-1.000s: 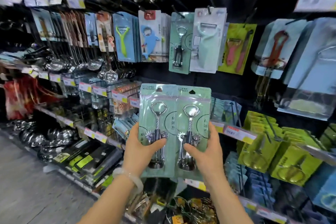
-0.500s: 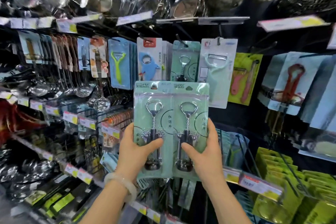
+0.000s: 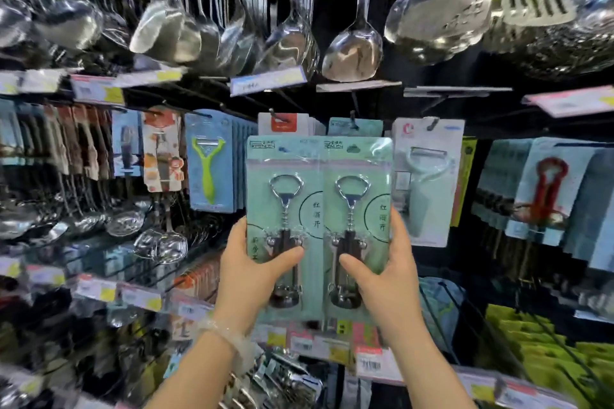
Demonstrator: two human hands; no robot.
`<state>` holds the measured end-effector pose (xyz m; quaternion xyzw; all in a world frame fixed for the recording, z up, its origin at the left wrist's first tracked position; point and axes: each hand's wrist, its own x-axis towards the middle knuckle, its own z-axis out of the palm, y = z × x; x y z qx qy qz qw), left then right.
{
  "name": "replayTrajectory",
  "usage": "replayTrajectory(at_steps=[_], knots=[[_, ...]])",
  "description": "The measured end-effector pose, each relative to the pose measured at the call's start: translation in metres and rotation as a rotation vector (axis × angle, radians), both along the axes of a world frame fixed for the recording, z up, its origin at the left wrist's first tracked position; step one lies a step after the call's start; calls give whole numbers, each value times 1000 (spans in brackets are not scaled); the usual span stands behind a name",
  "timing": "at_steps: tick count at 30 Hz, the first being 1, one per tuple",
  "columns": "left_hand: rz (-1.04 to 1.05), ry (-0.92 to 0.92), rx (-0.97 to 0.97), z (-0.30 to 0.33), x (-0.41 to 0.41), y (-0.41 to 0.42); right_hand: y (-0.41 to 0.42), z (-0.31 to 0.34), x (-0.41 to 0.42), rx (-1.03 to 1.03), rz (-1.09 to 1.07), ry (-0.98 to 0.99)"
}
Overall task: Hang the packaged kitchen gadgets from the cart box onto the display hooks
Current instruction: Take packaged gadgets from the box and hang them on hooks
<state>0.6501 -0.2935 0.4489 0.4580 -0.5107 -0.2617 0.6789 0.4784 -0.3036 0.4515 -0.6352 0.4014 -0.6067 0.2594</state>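
Holding two corkscrew packs side by side before the display, I grip the left pack (image 3: pixel 284 226) with my left hand (image 3: pixel 252 279) and the right pack (image 3: pixel 357 226) with my right hand (image 3: pixel 388 279). Each is a mint-green card with one silver winged corkscrew under clear plastic. My thumbs press on the fronts, my fingers curl behind the outer edges. One more such pack (image 3: pixel 355 127) hangs on a hook just behind.
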Motion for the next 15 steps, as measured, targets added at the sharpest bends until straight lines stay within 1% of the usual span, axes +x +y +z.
replayTrajectory(at_steps=[5, 10, 15], knots=[[-57, 30, -15, 11, 20, -14, -7, 25, 14, -6, -16, -17], [-114, 23, -49, 4, 31, -19, -23, 44, 18, -42, -79, -26], [-146, 39, -40, -2, 37, -24, -33, 53, 20, 13, -89, -68]])
